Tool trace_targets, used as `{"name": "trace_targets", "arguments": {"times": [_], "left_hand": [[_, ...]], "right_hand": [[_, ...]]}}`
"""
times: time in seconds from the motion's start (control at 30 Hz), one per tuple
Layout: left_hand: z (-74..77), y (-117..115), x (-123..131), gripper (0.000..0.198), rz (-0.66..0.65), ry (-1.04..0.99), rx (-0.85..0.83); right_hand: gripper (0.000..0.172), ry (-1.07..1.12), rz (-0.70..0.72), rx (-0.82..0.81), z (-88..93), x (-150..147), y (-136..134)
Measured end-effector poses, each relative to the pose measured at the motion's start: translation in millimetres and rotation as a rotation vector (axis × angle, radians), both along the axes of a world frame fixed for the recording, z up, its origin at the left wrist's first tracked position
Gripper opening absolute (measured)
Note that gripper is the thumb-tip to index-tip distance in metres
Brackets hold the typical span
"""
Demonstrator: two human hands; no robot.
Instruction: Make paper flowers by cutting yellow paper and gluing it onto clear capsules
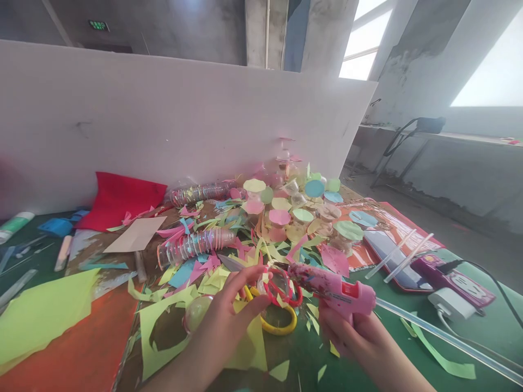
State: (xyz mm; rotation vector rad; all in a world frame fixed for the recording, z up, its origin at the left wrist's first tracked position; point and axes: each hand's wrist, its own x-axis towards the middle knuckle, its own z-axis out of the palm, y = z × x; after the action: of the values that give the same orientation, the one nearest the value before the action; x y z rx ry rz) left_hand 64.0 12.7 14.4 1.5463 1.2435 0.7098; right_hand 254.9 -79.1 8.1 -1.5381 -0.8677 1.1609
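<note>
My right hand (354,332) grips a pink hot glue gun (333,288) with a clear glue stick (449,340) trailing from its back. The nozzle points left toward a small clear plastic cup (267,284). My left hand (229,316) holds that cup with thumb and fingers curled round it, just above red-handled scissors (286,291) and yellow-handled scissors (281,324) lying on the green table (368,375). A clear dome with a yellowish paper inside (196,313) sits left of my left hand.
Coloured paper scraps (212,272) litter the table. Two stacks of clear cups (194,245) lie on their sides. Cups capped with paper discs (306,212) crowd the back. Loose glue sticks (400,253), a power strip (457,283), red cloth (118,198) and a white board (163,120) surround them.
</note>
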Motion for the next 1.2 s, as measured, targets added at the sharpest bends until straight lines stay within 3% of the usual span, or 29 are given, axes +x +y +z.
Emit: {"name": "trace_targets", "arguments": {"times": [0.17,0.33,0.5,0.7,1.0,1.2], "left_hand": [[-3.6,2,-3,0.052,0.002,0.003,0.021],[-6.4,7,-8,0.058,-0.058,0.047,-0.037],[-8.5,9,-8,0.059,-0.029,0.036,-0.026],[-10.3,10,-9,0.061,-0.046,0.050,-0.043],[-5.6,17,-8,0.057,0.035,-0.049,0.045],[-2.9,19,-8,0.050,0.076,-0.128,0.098]], "right_hand": [[0.068,0.005,-0.015,0.016,2.2,-2,1],[0.061,-0.019,0.002,-0.006,-0.6,0,1],[0.062,-0.018,0.060,0.013,-6.6,5,2],[0.060,-0.019,0.030,0.041,-3.5,2,3],[0.058,0.000,0.052,0.075,-25.0,17,0],[0.060,0.021,0.046,0.068,-22.5,16,-1]]}}
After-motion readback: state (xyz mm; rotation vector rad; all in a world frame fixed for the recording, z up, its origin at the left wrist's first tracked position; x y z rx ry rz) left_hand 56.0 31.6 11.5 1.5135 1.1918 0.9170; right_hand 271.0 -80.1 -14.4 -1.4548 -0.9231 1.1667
